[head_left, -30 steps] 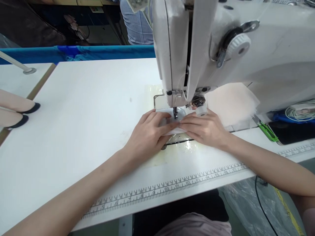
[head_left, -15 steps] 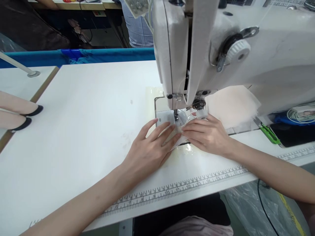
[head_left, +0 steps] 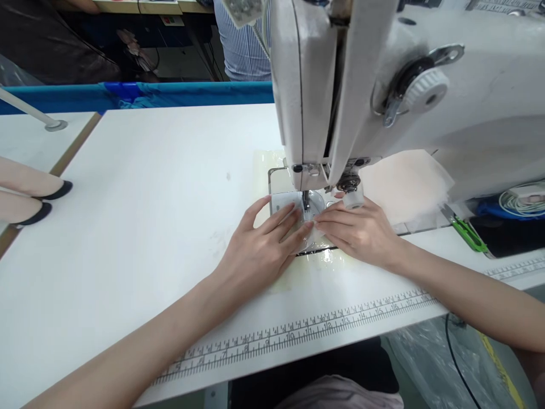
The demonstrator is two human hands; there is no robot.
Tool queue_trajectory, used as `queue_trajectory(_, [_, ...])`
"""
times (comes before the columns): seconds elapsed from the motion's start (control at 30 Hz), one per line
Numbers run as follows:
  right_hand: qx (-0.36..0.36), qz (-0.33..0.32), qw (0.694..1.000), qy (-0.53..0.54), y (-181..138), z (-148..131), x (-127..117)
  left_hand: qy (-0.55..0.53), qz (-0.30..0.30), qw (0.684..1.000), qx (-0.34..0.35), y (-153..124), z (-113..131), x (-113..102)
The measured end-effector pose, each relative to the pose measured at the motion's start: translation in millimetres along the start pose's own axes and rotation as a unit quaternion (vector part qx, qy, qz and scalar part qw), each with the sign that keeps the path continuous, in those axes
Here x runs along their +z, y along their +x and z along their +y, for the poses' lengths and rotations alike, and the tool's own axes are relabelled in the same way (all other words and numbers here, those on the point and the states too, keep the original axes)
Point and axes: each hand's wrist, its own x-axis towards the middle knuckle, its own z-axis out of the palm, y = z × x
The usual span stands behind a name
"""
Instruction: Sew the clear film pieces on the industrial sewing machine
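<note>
Beneath the needle and presser foot (head_left: 305, 200) of a white sewing machine (head_left: 293, 91) lies a small piece of sheer white fabric (head_left: 311, 238). My left hand (head_left: 266, 244) rests with spread fingers on the metal plate and the fabric's left side, just left of the foot. On the other side, my right hand (head_left: 361, 232) is closed, its fingertips together at the fabric's right edge. Its thumb is mostly hidden, and the fabric blends with the shiny plate, so its full outline cannot be made out.
Pale pink fabric pieces (head_left: 406, 184) lie under the machine arm. Green thread snips (head_left: 468, 234) and a dark phone (head_left: 517, 236) are at the right. A printed ruler (head_left: 289, 335) runs along the front edge. Two pale, black-tipped rolls (head_left: 32, 196) lie at the left. Other people sit behind.
My left hand has shifted slightly left and away from the fabric's near part, with its fingers moved a little. My right hand stays nearly in place. The view has moved slightly.
</note>
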Motion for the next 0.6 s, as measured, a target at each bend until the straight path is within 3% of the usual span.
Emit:
queue_trajectory(0.3, [0.020, -0.009, 0.999, -0.028, 3.6, 4.9, 6.2, -0.007, -0.024, 0.999, -0.034, 7.4, -7.3, 2.6])
queue_trajectory(0.47, [-0.007, 0.015, 1.000, -0.027, 1.7, 2.3, 4.7, 0.011, 0.066, 0.998, -0.008, 4.5, -4.2, 5.8])
queue_trajectory(0.6, [-0.003, 0.016, 1.000, -0.016, -1.5, 2.0, 4.4, -0.008, 0.081, 0.997, -0.001, 3.4, -3.2, 6.8])
